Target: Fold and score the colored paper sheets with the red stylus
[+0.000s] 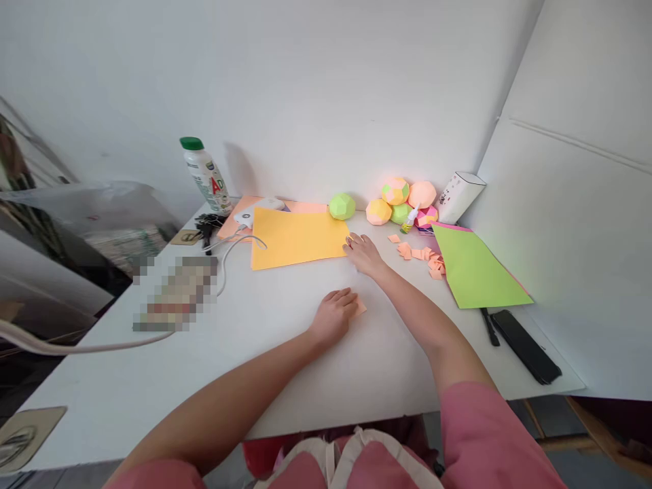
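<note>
My left hand (333, 314) rests on the white table (285, 367) with fingers curled over a small orange paper piece (360, 307). My right hand (363, 250) lies flat, fingers spread, at the right edge of a large orange-yellow paper sheet (298, 236). It holds nothing. Several small orange paper pieces (420, 257) lie just right of that hand. Behind them sit folded paper balls: a green one (341, 206) and a cluster of yellow, orange and pink ones (402, 200).
A green sheet (476, 270) lies at the right, with a black pen (490, 326) and a dark phone (524, 345) near the front edge. A small glue bottle (409, 220), a white cup (458, 195), a green-capped drink bottle (205, 175), keys (206, 224) and a white charger with cable (244, 219) stand at the back.
</note>
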Available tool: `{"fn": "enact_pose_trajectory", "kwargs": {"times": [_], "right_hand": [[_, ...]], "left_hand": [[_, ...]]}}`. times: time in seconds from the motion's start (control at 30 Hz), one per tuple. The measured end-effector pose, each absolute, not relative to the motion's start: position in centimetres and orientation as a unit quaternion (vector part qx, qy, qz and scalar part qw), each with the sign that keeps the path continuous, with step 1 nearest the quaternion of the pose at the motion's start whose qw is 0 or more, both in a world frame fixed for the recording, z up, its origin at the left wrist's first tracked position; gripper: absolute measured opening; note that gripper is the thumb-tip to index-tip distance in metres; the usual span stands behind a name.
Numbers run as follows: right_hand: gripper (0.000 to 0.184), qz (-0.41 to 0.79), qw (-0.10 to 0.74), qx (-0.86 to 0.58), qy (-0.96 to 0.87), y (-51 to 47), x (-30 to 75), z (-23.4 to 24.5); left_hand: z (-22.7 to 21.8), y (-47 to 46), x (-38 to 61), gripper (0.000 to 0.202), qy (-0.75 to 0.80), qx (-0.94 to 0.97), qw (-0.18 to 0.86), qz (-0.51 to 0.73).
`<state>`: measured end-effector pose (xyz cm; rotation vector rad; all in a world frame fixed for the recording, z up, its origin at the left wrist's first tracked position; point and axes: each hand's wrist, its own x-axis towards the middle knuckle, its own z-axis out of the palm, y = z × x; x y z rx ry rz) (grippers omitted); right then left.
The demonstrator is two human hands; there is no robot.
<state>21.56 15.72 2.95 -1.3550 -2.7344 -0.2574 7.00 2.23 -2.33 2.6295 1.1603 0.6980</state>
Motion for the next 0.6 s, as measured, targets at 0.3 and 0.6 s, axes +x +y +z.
{"fn": "enact_pose_trajectory", "kwargs": {"times": [0.3,0.6], "right_hand": [[0.036,-0.09,-0.043,-0.5,-0.861,18.6,20.6,3.4],[0.023,-0.082,0.13,-0.465,-0.872,14.1,25.6,8.1]], "left_hand": [[-1.7,1.9,7.4,0.032,0.473,0.853,0.078,0.207],[-1.5,4.8,5.2,0.045,0.619,0.753,0.078,0.208]]}}
